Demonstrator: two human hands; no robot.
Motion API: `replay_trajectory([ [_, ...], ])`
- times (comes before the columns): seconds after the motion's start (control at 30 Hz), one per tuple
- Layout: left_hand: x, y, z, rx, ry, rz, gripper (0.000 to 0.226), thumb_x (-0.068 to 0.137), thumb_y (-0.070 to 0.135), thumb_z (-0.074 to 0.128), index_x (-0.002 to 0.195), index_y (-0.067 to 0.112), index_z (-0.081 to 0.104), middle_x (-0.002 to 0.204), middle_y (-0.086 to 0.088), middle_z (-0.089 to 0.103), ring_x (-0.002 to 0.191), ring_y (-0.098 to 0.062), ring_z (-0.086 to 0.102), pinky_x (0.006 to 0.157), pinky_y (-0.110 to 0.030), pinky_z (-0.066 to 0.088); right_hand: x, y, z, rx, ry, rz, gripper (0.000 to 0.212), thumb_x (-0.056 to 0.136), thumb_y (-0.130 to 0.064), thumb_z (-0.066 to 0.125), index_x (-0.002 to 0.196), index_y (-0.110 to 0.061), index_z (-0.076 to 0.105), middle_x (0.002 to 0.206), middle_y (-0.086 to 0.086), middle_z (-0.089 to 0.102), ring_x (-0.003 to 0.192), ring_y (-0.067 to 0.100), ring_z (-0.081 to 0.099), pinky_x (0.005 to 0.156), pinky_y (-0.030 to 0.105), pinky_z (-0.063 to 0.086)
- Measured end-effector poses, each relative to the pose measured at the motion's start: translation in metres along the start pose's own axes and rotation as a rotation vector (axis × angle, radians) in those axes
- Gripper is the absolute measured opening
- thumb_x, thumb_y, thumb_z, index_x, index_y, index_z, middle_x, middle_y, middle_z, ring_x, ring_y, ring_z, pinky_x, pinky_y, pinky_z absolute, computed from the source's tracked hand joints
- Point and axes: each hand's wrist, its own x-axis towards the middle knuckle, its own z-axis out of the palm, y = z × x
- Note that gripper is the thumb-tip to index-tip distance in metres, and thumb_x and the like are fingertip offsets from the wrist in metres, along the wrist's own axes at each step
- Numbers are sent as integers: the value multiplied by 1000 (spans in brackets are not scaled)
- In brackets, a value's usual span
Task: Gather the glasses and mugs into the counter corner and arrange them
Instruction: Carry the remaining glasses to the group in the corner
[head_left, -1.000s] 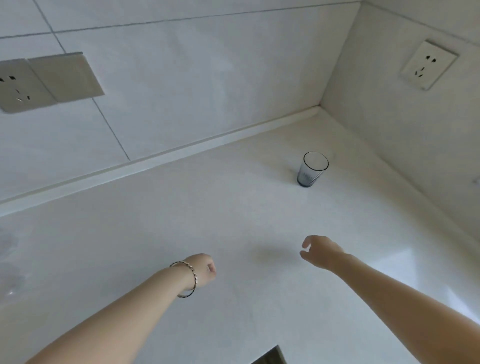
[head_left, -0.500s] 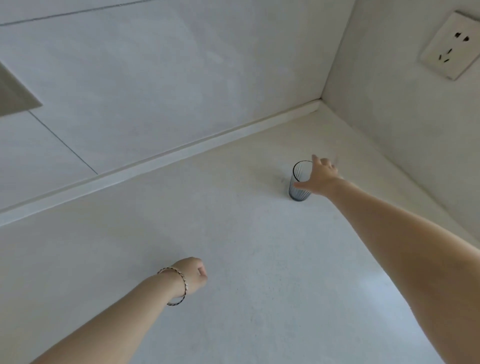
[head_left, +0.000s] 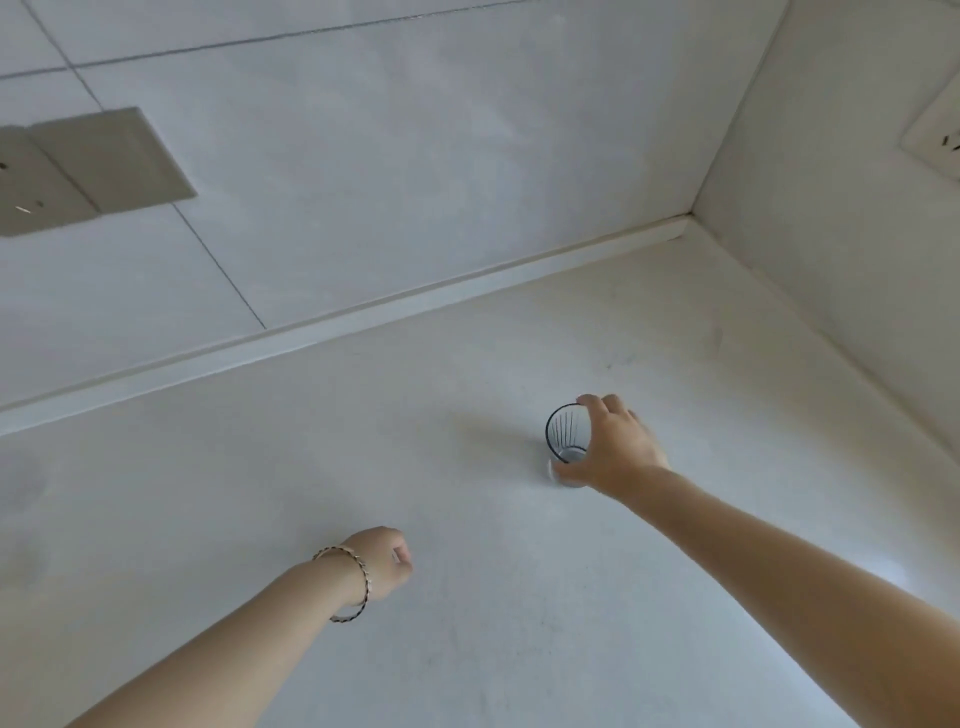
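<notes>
A small ribbed, dark-tinted glass (head_left: 565, 439) stands upright on the pale counter (head_left: 467, 597), some way out from the wall corner (head_left: 688, 221). My right hand (head_left: 615, 449) wraps around its right side, thumb low on the front and fingers over the rim's far edge. The hand hides the glass's right half. My left hand (head_left: 382, 561), with a beaded bracelet at the wrist, hovers over the counter to the lower left with fingers curled shut and nothing in it. No mugs are in view.
Tiled walls meet at the corner, with a raised strip (head_left: 363, 317) along the back wall's foot. A grey socket plate (head_left: 88, 166) sits on the left wall and a white socket (head_left: 940, 140) on the right wall.
My right hand reached forward from mid-counter to the glass and closed around it. The view shifted so the glass now appears lower. My left hand stayed curled in place.
</notes>
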Motion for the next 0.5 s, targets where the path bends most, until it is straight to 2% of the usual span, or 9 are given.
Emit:
replay_trajectory([
  [0.1,-23,-35,0,-24,26,-30,13,92,19,42,96,21,54,125,-2,59,93,-14,49,79,-19,36,-28,-48,20,13,-72,-90,84,72,-43,71,143,-22,31,137,1,42,125,21,46,96,30,42],
  [0.2,-50,-82,4,-55,56,-88,9,91,20,42,89,24,49,120,-1,59,97,-16,51,82,-20,38,-55,-101,42,10,-125,-198,83,72,-42,71,143,-23,30,138,-1,41,125,20,46,97,29,42],
  [0.3,-84,-135,9,-117,88,-162,11,89,19,41,85,26,48,102,4,54,94,-13,49,82,-21,39,-83,-152,64,-8,-183,-293,83,72,-42,71,143,-24,29,138,-1,40,127,19,45,98,29,41],
  [0.4,-121,-190,18,-181,128,-226,10,89,18,42,86,24,50,102,3,55,93,-14,49,86,-23,41,-110,-200,89,-38,-224,-361,84,72,-41,71,143,-23,29,139,-1,40,127,19,45,100,30,41],
  [0.5,-164,-249,31,-237,158,-285,16,90,17,43,77,26,47,101,2,54,95,-15,51,82,-20,38,-142,-248,117,-75,-256,-423,86,72,-41,71,144,-23,29,139,0,39,128,19,44,100,29,41],
])
